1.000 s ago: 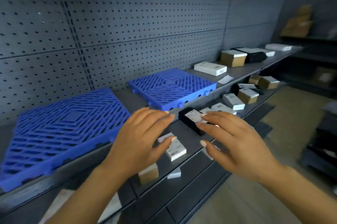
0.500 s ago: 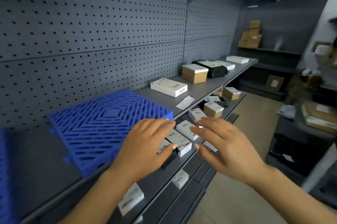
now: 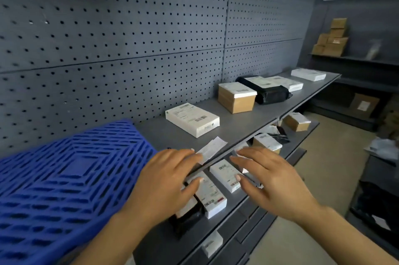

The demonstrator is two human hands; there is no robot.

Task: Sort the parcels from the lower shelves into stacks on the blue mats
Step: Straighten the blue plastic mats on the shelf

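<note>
A blue slatted mat (image 3: 62, 180) lies on the upper shelf at the left, with nothing on it. My left hand (image 3: 166, 180) hovers over the shelf edge, fingers spread, holding nothing. My right hand (image 3: 269, 180) reaches out beside it, also spread and empty. Under and between them, on the lower shelf, lie two white parcels (image 3: 212, 197) (image 3: 225, 175) and a black parcel (image 3: 185, 219) partly hidden by my left hand. Farther right on that shelf sit a brown box with a white label (image 3: 266, 142) and another brown box (image 3: 296, 121).
The upper shelf (image 3: 244, 122) carries a white flat box (image 3: 192, 119), a loose paper slip (image 3: 212, 148), a brown box (image 3: 236, 97), a black bag (image 3: 266, 89) and white parcels (image 3: 307, 74). Cardboard boxes (image 3: 331, 39) stand on far shelving. Dark racks stand at the right.
My view has swung to the right along the shelves: the left blue mat has left the frame and more parcels show. Both hands stay spread and empty over the lower shelf.
</note>
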